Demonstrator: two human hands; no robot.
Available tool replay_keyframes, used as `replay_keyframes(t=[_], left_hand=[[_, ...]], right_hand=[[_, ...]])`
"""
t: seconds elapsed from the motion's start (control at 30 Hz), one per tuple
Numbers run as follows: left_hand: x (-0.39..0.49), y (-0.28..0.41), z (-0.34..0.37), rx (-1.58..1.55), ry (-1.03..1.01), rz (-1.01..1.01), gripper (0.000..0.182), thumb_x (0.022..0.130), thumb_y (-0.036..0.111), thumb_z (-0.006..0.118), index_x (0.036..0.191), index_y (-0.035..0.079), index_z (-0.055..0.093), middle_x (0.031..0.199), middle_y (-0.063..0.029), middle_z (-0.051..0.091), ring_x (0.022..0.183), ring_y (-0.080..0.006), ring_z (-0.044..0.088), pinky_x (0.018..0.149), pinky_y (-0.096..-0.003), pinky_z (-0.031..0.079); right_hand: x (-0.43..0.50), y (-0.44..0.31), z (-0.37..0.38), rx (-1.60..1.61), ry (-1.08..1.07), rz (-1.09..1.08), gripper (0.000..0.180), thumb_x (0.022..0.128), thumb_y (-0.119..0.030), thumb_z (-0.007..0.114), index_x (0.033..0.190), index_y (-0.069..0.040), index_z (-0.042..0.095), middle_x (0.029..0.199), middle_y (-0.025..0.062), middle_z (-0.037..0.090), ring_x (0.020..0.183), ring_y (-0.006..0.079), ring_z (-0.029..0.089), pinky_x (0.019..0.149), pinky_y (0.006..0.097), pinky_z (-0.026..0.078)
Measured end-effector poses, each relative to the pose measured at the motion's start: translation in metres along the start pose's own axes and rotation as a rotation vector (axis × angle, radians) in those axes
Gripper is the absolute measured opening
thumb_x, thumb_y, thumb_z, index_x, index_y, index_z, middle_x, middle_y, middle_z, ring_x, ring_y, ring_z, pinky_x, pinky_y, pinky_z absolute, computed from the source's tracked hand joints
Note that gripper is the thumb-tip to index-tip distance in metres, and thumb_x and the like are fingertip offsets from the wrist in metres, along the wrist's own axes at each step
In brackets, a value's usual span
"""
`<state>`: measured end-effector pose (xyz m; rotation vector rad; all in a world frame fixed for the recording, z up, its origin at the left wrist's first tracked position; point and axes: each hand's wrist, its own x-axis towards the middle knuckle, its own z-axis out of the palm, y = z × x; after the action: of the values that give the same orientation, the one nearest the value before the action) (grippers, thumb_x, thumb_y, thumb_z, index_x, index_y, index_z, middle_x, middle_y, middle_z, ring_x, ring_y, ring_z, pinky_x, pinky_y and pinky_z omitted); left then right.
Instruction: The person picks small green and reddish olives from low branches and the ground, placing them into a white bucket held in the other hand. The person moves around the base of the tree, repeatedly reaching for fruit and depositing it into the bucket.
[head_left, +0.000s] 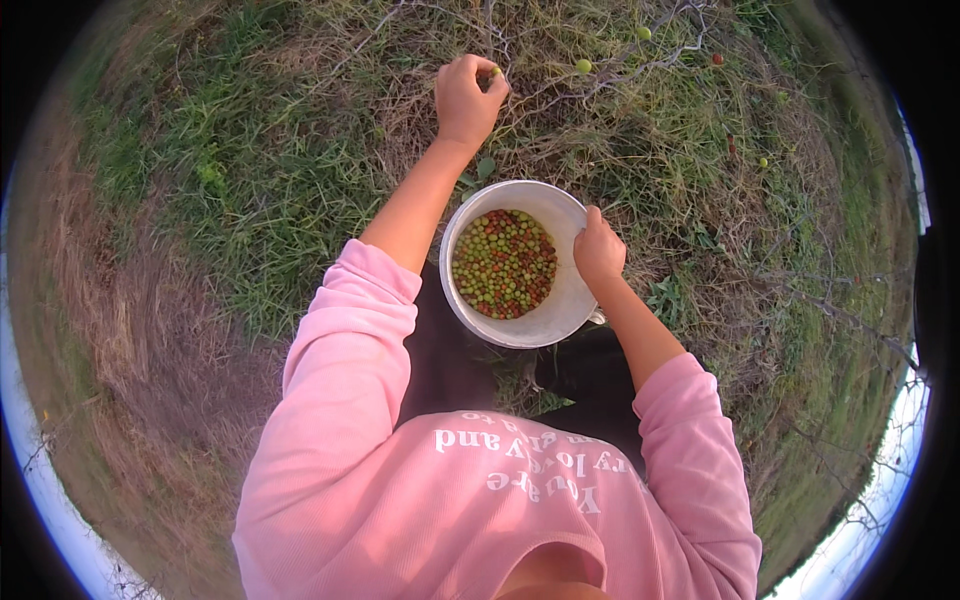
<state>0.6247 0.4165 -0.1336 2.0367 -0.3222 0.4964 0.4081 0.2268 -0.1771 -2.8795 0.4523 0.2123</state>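
Note:
My left hand (469, 101) is above the bucket in the picture, thumb and forefinger closed on a small green fruit (496, 71) beside thin bare twigs. My right hand (601, 246) grips the right rim of a white plastic bucket (564, 300), which stands tilted or upright before my body; which of the two, I cannot tell. Many small round fruits (504, 264), green, orange and reddish brown, cover the bucket's bottom. Two green fruits, one nearer (583, 67) and one farther (643, 34), show among the grey branches at the upper right.
Pale leafless branches (637, 77) reach across the top right, and more thin branches (832, 307) stand at the right. A red fruit (718, 58) and a small green one (763, 162) show there too. Green and dry grass (262, 172) covers the ground around the bucket.

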Motion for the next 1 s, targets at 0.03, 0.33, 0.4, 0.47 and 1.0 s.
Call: replay_keyframes(t=[0.03, 0.33, 0.4, 0.47, 1.0], left_hand=[[0.002, -0.003, -0.004, -0.11, 0.04, -0.063, 0.016, 0.081, 0.018, 0.066, 0.088, 0.006, 0.058, 0.086, -0.0058, 0.058, 0.082, -0.0228, 0.054, 0.076, -0.0407, 0.047], [-0.011, -0.104, -0.055, -0.504, 0.009, -0.998, 0.026, 0.087, 0.009, 0.057, 0.112, 0.002, 0.053, 0.102, -0.0083, 0.054, 0.085, -0.018, 0.057, 0.074, -0.0343, 0.053], [-0.013, -0.118, -0.045, -0.205, -0.073, -0.936, 0.03, 0.088, 0.013, 0.059, 0.117, 0.004, 0.054, 0.111, -0.0101, 0.055, 0.097, -0.0215, 0.058, 0.083, -0.0393, 0.053], [-0.011, -0.128, -0.037, -0.092, -0.192, -0.871, 0.036, 0.089, 0.02, 0.062, 0.123, 0.011, 0.054, 0.117, -0.009, 0.055, 0.11, -0.0258, 0.053, 0.093, -0.044, 0.05], [0.011, -0.152, 0.002, 0.483, -0.316, -0.259, 0.028, 0.086, 0.032, 0.067, 0.107, 0.015, 0.063, 0.099, -0.0057, 0.058, 0.099, -0.0261, 0.052, 0.086, -0.0442, 0.047]], right_hand=[[0.0, -0.001, 0.0, -0.002, 0.0, 0.006, 0.027, 0.087, -0.011, 0.048, 0.114, -0.009, 0.047, 0.092, 0.0154, 0.064, 0.078, 0.0341, 0.064, 0.065, 0.0453, 0.052], [0.0, -0.002, -0.001, -0.033, -0.037, 0.042, 0.028, 0.087, -0.012, 0.048, 0.115, -0.009, 0.047, 0.095, 0.015, 0.063, 0.076, 0.0336, 0.064, 0.065, 0.0446, 0.052], [0.0, -0.001, 0.0, -0.032, -0.012, 0.023, 0.029, 0.086, -0.012, 0.049, 0.115, -0.009, 0.047, 0.095, 0.015, 0.063, 0.076, 0.0336, 0.064, 0.064, 0.0447, 0.052], [0.001, 0.0, 0.001, -0.03, 0.002, 0.013, 0.029, 0.086, -0.012, 0.049, 0.115, -0.009, 0.047, 0.095, 0.0149, 0.063, 0.076, 0.0336, 0.064, 0.064, 0.0448, 0.052], [-0.001, 0.006, 0.005, -0.018, 0.072, -0.04, 0.032, 0.084, -0.012, 0.054, 0.115, -0.009, 0.048, 0.091, 0.0139, 0.063, 0.07, 0.0319, 0.064, 0.058, 0.0427, 0.052]])
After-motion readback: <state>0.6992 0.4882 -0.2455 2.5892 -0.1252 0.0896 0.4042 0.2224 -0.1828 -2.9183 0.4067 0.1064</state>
